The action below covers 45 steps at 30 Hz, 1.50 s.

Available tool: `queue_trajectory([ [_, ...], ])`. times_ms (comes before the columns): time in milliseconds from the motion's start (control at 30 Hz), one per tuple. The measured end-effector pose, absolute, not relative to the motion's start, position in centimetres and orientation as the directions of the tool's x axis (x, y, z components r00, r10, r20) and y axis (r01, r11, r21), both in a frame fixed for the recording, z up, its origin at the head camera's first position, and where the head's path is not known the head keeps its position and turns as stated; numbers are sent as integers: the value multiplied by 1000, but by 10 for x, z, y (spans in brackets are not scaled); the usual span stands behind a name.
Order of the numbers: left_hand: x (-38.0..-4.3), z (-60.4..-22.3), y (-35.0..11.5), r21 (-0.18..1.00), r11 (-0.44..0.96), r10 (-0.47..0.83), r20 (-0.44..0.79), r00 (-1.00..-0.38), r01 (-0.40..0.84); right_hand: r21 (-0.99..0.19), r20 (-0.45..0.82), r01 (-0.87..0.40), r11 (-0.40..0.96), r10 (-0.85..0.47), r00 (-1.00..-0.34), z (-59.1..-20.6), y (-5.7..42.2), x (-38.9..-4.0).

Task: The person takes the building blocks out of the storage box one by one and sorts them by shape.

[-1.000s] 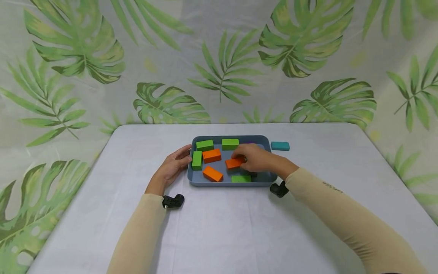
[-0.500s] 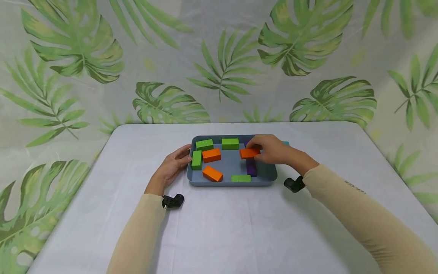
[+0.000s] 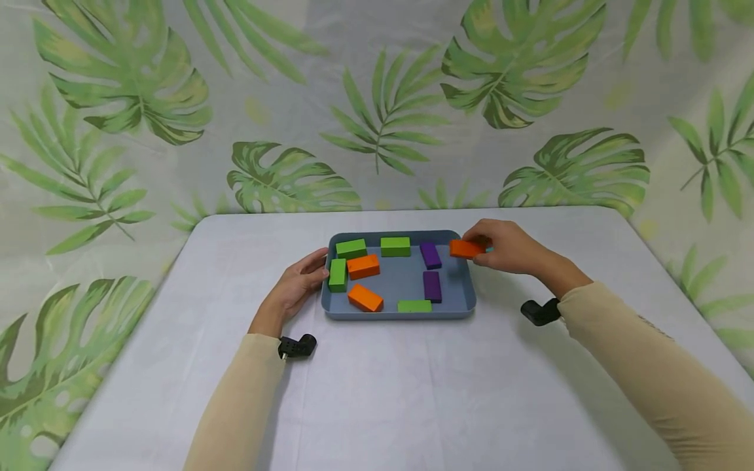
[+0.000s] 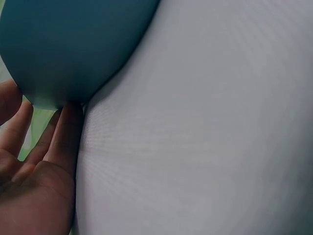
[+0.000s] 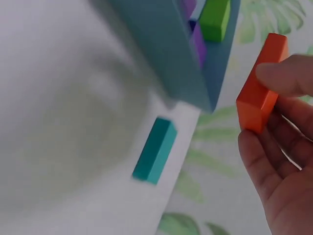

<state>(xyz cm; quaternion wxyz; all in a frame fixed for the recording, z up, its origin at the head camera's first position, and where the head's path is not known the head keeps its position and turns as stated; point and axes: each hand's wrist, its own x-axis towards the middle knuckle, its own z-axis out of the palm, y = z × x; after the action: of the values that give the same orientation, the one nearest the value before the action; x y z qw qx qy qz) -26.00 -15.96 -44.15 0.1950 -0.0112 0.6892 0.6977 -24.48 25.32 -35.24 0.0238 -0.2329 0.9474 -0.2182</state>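
My right hand (image 3: 506, 247) pinches an orange block (image 3: 465, 249) between thumb and fingers, above the right rim of a blue-grey tray (image 3: 383, 316). In the right wrist view the orange block (image 5: 261, 83) hangs clear of the tray wall (image 5: 156, 49), with a teal block (image 5: 155, 151) lying on the table outside the tray. At the tray's left end my left hand (image 3: 294, 288) rests against the wall with fairly straight fingers. The left wrist view shows the fingers (image 4: 63, 137) touching the tray's outer side (image 4: 73, 49).
Inside the tray lie two orange blocks (image 3: 365, 298), two purple blocks (image 3: 432, 286) and several green blocks (image 3: 395, 246). The white tabletop (image 3: 377, 392) extends around the tray. A leaf-patterned cloth (image 3: 377, 98) hangs behind the table.
My right hand has lifted the orange block from inside the tray and carried it right and back to the tray's right rim. The left hand has stayed at the tray's left end.
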Motion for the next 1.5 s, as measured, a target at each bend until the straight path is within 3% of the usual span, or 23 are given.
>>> queue_trajectory([
  [633,-262,-444,-160,958,14,255,-282,-925,-287,-400,115,-387,830,-374,-920,-377,304,-237],
  [900,-262,-443,-160,957,10,258,-282,-924,-289,-376,202,-385,843,-331,-922,-383,314,-236],
  [1100,-262,-443,-161,958,9,262,-278,-924,-286,-406,145,-329,852,-295,-944,-386,324,-239],
  [1500,-262,-443,-161,959,27,260,-279,-924,-282,-352,55,-280,893,-279,-959,-391,342,-255],
])
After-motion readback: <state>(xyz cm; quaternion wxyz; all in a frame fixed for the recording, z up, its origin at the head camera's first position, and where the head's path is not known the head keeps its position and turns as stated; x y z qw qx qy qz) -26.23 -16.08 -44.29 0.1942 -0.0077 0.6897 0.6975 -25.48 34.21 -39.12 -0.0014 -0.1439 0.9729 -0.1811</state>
